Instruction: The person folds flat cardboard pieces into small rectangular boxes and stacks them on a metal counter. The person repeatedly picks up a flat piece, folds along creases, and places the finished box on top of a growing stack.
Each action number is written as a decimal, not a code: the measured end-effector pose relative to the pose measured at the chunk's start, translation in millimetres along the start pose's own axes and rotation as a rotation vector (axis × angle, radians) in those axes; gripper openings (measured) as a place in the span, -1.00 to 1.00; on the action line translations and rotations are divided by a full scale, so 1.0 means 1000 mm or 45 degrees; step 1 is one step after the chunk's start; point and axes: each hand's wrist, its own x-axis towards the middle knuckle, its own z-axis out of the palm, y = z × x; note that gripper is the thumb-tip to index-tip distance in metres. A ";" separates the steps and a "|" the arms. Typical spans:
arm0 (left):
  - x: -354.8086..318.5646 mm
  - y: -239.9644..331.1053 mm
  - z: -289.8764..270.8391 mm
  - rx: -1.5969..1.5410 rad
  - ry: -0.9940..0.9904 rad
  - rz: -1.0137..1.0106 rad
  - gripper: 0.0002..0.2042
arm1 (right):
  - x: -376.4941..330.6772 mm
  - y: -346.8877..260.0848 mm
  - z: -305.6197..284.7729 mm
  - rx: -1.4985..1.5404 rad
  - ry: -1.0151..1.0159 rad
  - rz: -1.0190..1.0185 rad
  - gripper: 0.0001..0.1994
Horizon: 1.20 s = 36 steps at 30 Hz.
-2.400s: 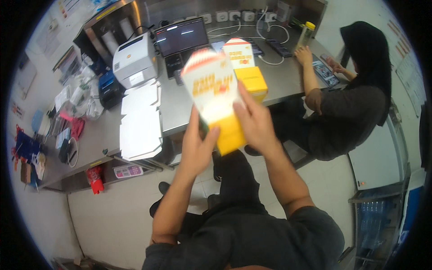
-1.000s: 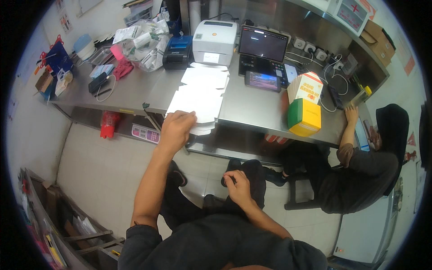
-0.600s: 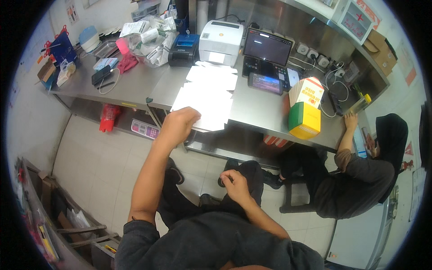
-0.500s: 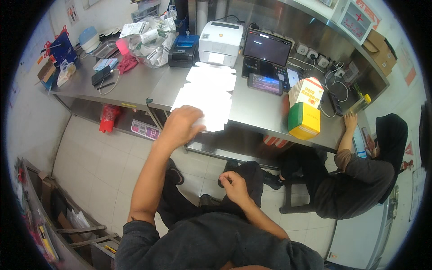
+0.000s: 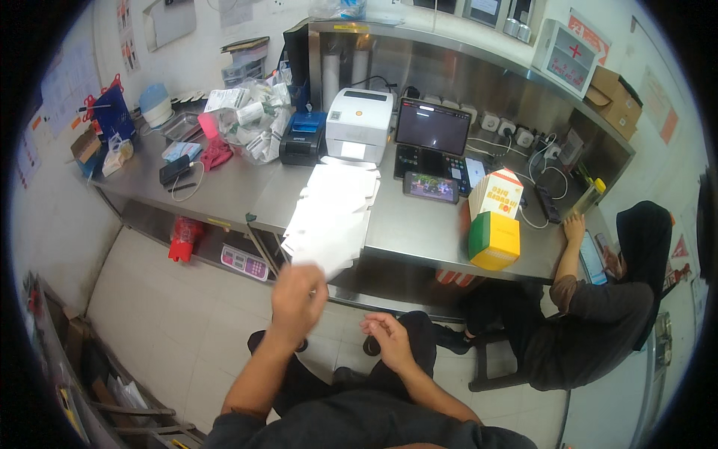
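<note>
White paper sheets (image 5: 333, 217) lie overlapped in a long pile on the steel table, reaching from the white label printer (image 5: 360, 123) to the near table edge. My left hand (image 5: 299, 303) is at the near end of the pile, somewhat blurred. Its fingers are curled closed; whatever they may hold is hidden. Lower and to the right, above my lap, my right hand (image 5: 390, 343) hovers with fingers loosely bent and apart, nothing visible in it.
A black printer (image 5: 303, 142), a tablet (image 5: 431, 127), a phone (image 5: 431, 188) and folded cartons (image 5: 494, 238) share the steel table (image 5: 419, 232). A bag of paper scraps (image 5: 258, 123) sits further left. At the right, a seated person (image 5: 606, 314) rests an arm on the table edge.
My left hand has drawn back from atop the sheets toward me, its fingers now more curled. The head view has tilted up. My right hand stays near my lap.
</note>
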 end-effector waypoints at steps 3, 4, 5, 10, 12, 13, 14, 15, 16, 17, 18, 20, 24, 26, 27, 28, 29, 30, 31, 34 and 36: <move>-0.061 0.049 -0.020 -0.086 -0.167 -0.097 -0.69 | 0.006 -0.025 0.004 0.206 -0.260 -0.037 -0.56; -0.080 0.060 -0.024 -0.117 -0.217 -0.130 -0.65 | 0.007 -0.031 0.011 0.177 -0.360 -0.058 -0.54; -0.098 0.070 -0.030 -0.156 -0.282 -0.186 -0.61 | 0.006 -0.038 0.020 0.195 -0.459 -0.109 -0.52; -0.159 0.082 -0.052 -0.008 -0.256 -0.429 -0.70 | 0.006 -0.055 0.060 -0.517 -0.808 0.003 -0.66; -0.171 0.080 -0.058 0.073 -0.253 -0.473 -0.76 | 0.010 -0.053 0.075 -0.366 -0.793 0.160 -0.69; -0.174 0.078 -0.058 0.096 -0.228 -0.566 -0.80 | 0.011 -0.050 0.083 -0.235 -0.792 0.174 -0.70; -0.176 0.075 -0.055 0.109 -0.183 -0.664 -0.83 | 0.012 -0.046 0.093 -0.116 -0.647 0.279 -0.72; -0.177 0.072 -0.053 0.109 -0.129 -0.737 -0.86 | 0.013 -0.042 0.099 -0.089 -0.554 0.212 -0.72; -0.177 0.070 -0.050 -0.044 -0.011 -1.023 -0.87 | 0.015 -0.038 0.104 -0.050 -0.472 0.157 -0.72; -0.175 0.066 -0.047 -0.332 0.150 -1.284 -0.88 | 0.014 -0.034 0.108 -0.032 -0.384 0.167 -0.72; -0.173 0.061 -0.043 -0.636 0.316 -1.532 -0.89 | 0.013 -0.031 0.105 -0.144 -0.371 0.048 -0.72; -0.167 0.050 -0.037 -1.222 0.600 -1.820 -0.91 | 0.010 -0.026 0.100 -0.449 -0.327 -0.258 -0.72; -0.163 0.042 -0.015 -1.486 0.574 -1.944 -0.93 | 0.009 -0.024 0.080 -0.917 -0.213 -0.589 -0.78; -0.167 0.046 -0.003 -1.423 0.517 -1.923 -0.93 | 0.009 -0.023 0.071 -0.977 -0.189 -0.627 -0.83; -0.170 0.048 0.001 -1.443 0.491 -1.871 -0.93 | 0.009 -0.021 0.067 -1.008 -0.182 -0.644 -0.86; -0.172 0.048 0.004 -1.375 0.423 -1.851 -0.92 | 0.009 -0.020 0.065 -0.931 -0.173 -0.533 -0.87; -0.174 0.048 0.006 -1.356 0.402 -1.855 -0.92 | 0.009 -0.018 0.062 -0.853 -0.166 -0.424 -0.88; -0.176 0.049 0.008 -1.337 0.385 -1.856 -0.92 | 0.010 -0.016 0.060 -0.778 -0.168 -0.298 -0.88; -0.178 0.048 0.009 -1.352 0.377 -1.832 -0.92 | 0.010 -0.013 0.058 -0.727 -0.185 -0.286 -0.88; -0.182 0.047 0.008 -1.249 0.347 -1.836 -0.91 | 0.012 -0.007 0.053 -0.579 -0.225 -0.183 -0.85; -0.184 0.045 0.006 -1.258 0.331 -1.845 -0.91 | 0.013 -0.002 0.053 -0.473 -0.210 -0.098 -0.84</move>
